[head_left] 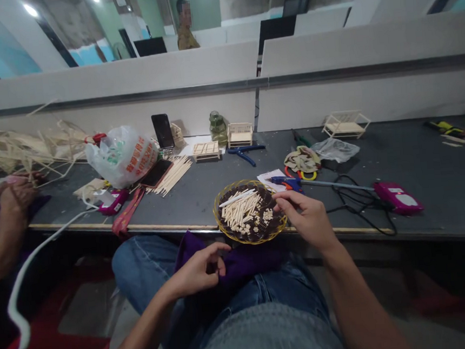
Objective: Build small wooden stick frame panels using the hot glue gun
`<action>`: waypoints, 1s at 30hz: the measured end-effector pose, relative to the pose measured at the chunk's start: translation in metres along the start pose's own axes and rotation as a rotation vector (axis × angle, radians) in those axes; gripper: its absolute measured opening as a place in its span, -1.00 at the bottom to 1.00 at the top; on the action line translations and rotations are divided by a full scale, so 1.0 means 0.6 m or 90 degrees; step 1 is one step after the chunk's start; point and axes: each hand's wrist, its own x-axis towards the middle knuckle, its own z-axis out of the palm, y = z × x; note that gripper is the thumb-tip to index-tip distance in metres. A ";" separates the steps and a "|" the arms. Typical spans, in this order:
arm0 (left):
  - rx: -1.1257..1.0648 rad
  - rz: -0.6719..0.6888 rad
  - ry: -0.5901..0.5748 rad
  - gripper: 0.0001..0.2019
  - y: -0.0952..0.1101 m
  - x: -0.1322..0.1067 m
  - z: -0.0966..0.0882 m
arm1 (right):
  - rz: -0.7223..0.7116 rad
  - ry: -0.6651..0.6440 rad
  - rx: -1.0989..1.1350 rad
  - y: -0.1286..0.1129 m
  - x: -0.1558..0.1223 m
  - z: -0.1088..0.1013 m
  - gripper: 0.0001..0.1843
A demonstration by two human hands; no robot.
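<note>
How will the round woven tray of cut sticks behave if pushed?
The tray looks thin and light, so it should slide easily. It seems to overhang the table edge, so it may tip. Its loose sticks would probably roll or spill.

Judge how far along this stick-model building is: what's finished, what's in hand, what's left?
Done: several stick models stand on the table. In hand: the right hand is at the basket of cut sticks; the left hand rests on purple cloth. Left: the cut sticks and a bundle of long sticks lie loose; the glue gun lies unheld.
</note>
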 end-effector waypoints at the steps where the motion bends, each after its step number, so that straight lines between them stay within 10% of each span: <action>1: -0.051 -0.004 0.001 -0.31 0.015 -0.008 -0.010 | -0.002 -0.010 -0.002 -0.003 0.001 0.006 -0.75; 11: 0.005 0.152 0.466 -0.59 0.122 -0.078 -0.236 | -0.038 -0.084 -0.036 -0.008 0.011 0.037 -0.77; 21: 0.207 0.305 0.406 -0.63 0.154 0.150 -0.353 | -0.026 -0.104 -0.048 0.001 0.017 0.034 -0.78; 25: 0.474 0.214 0.446 -0.53 0.106 0.193 -0.358 | -0.025 -0.090 -0.047 0.002 0.024 0.034 -0.77; 30: 0.427 0.253 0.473 -0.38 0.037 0.196 -0.277 | -0.002 -0.072 -0.075 0.009 0.033 0.035 -0.76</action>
